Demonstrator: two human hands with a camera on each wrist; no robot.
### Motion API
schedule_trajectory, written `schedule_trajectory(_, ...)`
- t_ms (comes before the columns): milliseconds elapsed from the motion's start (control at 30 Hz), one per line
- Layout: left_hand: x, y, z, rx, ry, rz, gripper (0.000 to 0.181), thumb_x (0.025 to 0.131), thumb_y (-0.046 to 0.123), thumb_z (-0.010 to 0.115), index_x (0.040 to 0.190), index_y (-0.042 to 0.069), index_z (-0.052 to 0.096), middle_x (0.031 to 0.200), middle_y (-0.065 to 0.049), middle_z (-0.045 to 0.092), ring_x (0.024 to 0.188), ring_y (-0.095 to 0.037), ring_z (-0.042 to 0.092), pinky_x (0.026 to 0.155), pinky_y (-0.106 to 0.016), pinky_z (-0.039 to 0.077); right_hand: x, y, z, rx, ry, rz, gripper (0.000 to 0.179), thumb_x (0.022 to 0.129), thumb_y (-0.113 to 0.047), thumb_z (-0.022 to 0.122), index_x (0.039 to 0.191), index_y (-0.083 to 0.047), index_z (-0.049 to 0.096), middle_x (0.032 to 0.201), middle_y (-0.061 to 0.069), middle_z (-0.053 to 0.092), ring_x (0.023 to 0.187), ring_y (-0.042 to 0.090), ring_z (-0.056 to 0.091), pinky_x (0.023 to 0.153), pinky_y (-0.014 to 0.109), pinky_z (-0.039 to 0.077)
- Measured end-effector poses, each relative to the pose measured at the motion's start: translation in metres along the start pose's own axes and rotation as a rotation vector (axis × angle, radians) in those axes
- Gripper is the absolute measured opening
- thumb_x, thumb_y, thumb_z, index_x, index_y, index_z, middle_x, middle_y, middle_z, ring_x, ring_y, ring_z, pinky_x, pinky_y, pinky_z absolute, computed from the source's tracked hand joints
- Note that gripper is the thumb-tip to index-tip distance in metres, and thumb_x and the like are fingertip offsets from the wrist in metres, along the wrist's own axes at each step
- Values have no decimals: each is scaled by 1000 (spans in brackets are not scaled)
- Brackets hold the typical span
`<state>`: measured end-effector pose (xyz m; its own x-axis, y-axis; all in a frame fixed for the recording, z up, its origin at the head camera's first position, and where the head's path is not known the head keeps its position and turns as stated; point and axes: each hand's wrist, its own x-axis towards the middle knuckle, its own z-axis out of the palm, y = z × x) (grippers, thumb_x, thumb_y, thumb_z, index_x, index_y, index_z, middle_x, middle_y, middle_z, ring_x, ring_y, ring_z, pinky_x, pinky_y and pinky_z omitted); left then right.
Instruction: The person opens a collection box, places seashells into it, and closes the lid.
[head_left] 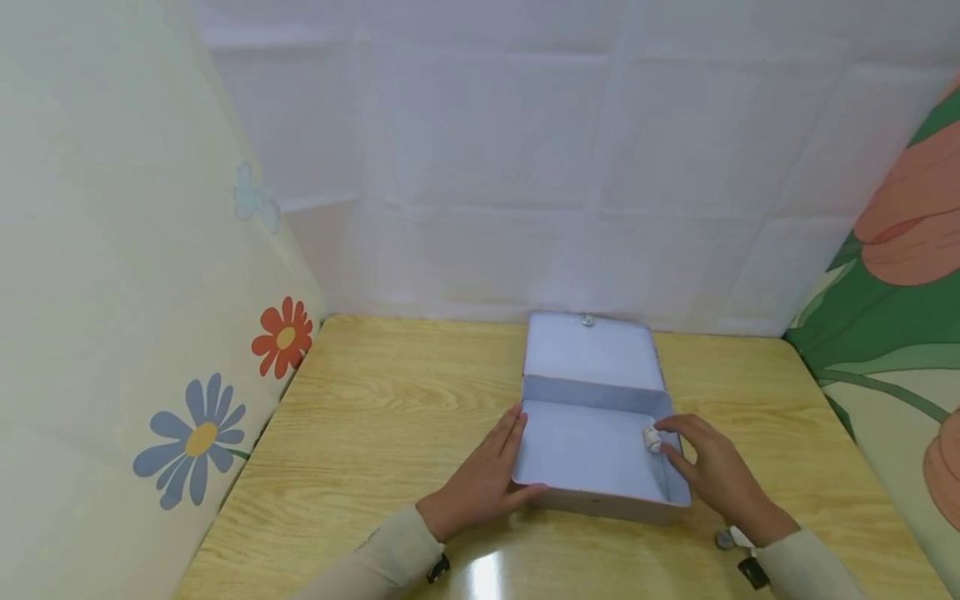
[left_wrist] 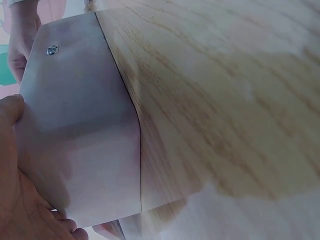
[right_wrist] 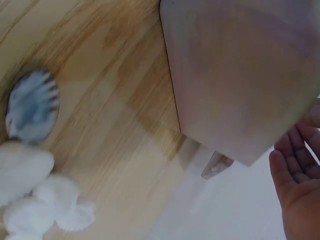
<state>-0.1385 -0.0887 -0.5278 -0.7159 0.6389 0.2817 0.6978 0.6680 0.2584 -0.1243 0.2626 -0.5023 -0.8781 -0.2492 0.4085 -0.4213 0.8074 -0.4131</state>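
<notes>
A hinged metal box (head_left: 585,450) stands with its lid (head_left: 596,354) raised at the back. My left hand (head_left: 487,475) touches its near left corner, fingers stretched along the left wall and thumb at the front rim. In the left wrist view the left thumb (left_wrist: 11,107) lies by the rim of the box's front wall (left_wrist: 75,100). Inside the box at the right, my right hand (head_left: 716,471) pinches a small whitish shell-like lump (head_left: 652,439) between thumb and fingertip. The right wrist view shows that hand (right_wrist: 302,185) past the box wall (right_wrist: 240,75), the lump hidden there.
Beside my right wrist on the wooden table (head_left: 390,400) lie a striped grey shell (right_wrist: 33,106) and several white shell-like pieces (right_wrist: 45,200). A white cloth (head_left: 480,167) hangs behind; flower-printed panels (head_left: 112,292) stand at the sides.
</notes>
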Motion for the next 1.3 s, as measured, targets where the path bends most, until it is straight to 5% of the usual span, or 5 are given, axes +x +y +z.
schedule_trajectory(800,1,1,1,7,42,15,100,91,62,54,151,-10,17,158,-27,13,145,-36,18,115,-44,26,-26,27,-27,-70,77,54,31,83,-1,75,113,-4,67,110,12,65,102,33,62,81,52,52)
schedule_trajectory(1300,1,1,2,21,35,14,100,92,63,51,151,-9,17,158,-27,14,145,-35,17,115,-43,25,-44,51,-29,-108,-118,254,30,86,-12,73,111,4,66,107,22,64,96,39,62,78,55,52)
